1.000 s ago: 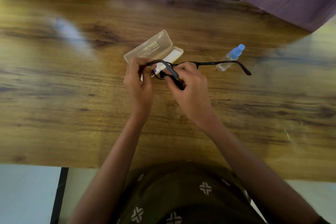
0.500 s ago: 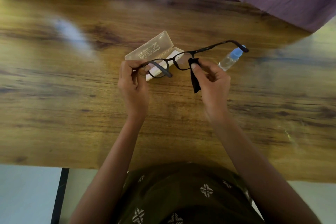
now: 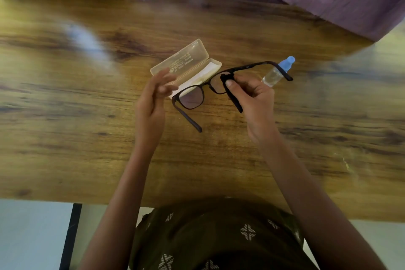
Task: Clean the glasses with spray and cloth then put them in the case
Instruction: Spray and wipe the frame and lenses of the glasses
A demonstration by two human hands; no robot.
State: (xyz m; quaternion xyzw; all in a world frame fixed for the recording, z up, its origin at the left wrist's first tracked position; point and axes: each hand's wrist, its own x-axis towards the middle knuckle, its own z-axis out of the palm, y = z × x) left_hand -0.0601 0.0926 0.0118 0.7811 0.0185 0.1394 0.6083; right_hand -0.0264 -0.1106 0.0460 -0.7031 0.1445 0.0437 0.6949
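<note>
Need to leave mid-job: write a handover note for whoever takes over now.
Left hand: open, beside the black-framed glasses; contact unclear.
Right hand: pinches the small black cloth over one lens, holding the glasses above the wooden table.
Open beige plastic case and clear blue-capped spray bottle lie on the table behind.
Done: cloth on lens; spraying unconfirmed.
To do: finish wiping, fold, put in case.

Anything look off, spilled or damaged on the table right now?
Only the spray bottle lies on its side behind the glasses; no puddle shows. The case sits open, the right hand pinches the cloth on one lens, left hand open beside the frame.
</note>
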